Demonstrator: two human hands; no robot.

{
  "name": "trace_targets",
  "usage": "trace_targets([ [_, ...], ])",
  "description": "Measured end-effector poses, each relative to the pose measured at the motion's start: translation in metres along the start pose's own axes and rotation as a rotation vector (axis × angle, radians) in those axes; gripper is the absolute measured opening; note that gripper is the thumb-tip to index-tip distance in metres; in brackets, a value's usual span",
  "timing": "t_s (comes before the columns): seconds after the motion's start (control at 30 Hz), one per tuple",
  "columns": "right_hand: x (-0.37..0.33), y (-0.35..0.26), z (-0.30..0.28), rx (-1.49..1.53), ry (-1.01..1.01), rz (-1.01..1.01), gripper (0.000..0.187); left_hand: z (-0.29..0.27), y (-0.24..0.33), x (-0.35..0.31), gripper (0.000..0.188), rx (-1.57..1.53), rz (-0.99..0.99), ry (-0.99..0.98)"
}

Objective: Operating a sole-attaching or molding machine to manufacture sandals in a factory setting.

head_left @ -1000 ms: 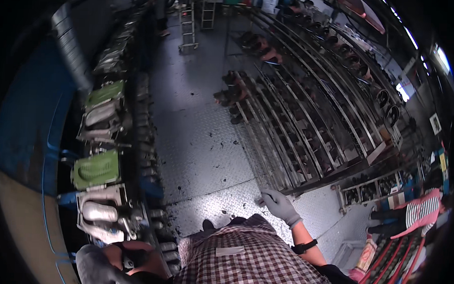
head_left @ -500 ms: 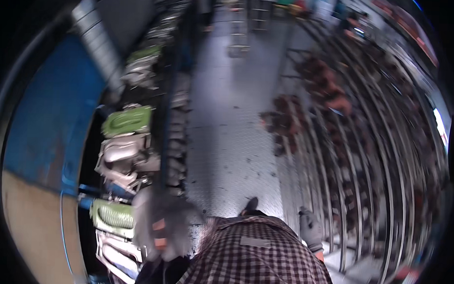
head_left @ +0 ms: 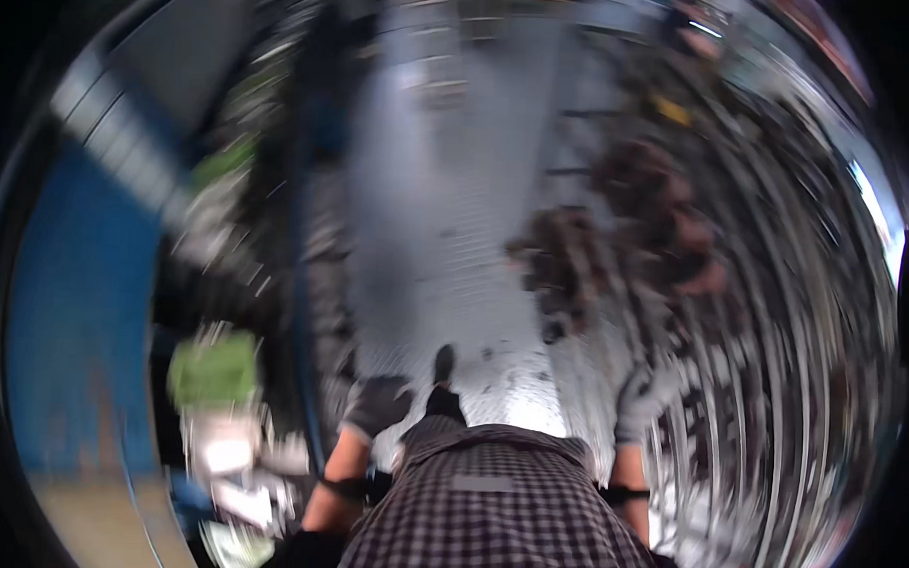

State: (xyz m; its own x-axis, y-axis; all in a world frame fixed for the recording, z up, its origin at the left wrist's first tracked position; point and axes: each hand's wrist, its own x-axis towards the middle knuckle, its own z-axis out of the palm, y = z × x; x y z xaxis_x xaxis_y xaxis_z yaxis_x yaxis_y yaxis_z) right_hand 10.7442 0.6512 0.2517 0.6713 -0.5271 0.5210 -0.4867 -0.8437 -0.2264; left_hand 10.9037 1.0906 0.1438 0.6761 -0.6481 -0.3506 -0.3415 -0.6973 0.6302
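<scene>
My left hand (head_left: 378, 404), in a grey glove, hangs in front of my left hip over the floor. It is blurred, and nothing is clearly seen in it. Beside the metal rails on the right is my right hand (head_left: 647, 393), also gloved in grey; its fingers are smeared, and I cannot tell whether it touches a rail (head_left: 745, 434). A checked apron or garment (head_left: 496, 526) covers my front, and one dark shoe (head_left: 445, 364) shows ahead of it.
On the left, a rack holds green moulded pieces (head_left: 214, 369) and whitish ones (head_left: 227, 444). Reddish-brown pieces (head_left: 566, 253) hang among the rails on the right. A grey textured floor (head_left: 466, 234) runs between them. At far left stands a blue panel (head_left: 83, 311).
The whole view has shifted forward along the aisle, and the left rack's pieces sit lower in the picture. My left hand has swung forward; my right hand is farther forward too.
</scene>
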Motion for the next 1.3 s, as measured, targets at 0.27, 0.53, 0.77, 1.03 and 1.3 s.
trace_targets([
  [0.27, 0.02, 0.012, -0.016, -0.525, -0.128, 0.576, 0.043, -0.115, 0.052, 0.237, 0.046, -0.247, 0.359, -0.108],
  [0.53, 0.033, 0.021, -0.022, -0.388, -0.134, 0.797, 0.034, -0.269, 0.334, 0.384, 0.07, 0.108, 1.001, 0.49],
  [0.77, 0.02, 0.006, -0.03, -0.461, -0.293, 0.857, 0.031, -0.279, 0.458, 0.508, 0.056, 0.459, 1.321, 0.485],
  [1.03, -0.027, 0.019, -0.051, -0.593, -0.162, 0.829, 0.019, -0.236, 0.501, 0.506, 0.022, 0.388, 1.454, 0.492],
  [1.3, -0.084, 0.08, -0.116, -0.693, -0.213, 1.034, 0.016, -0.176, 0.551, 0.412, 0.026, 0.344, 1.521, 0.513],
])
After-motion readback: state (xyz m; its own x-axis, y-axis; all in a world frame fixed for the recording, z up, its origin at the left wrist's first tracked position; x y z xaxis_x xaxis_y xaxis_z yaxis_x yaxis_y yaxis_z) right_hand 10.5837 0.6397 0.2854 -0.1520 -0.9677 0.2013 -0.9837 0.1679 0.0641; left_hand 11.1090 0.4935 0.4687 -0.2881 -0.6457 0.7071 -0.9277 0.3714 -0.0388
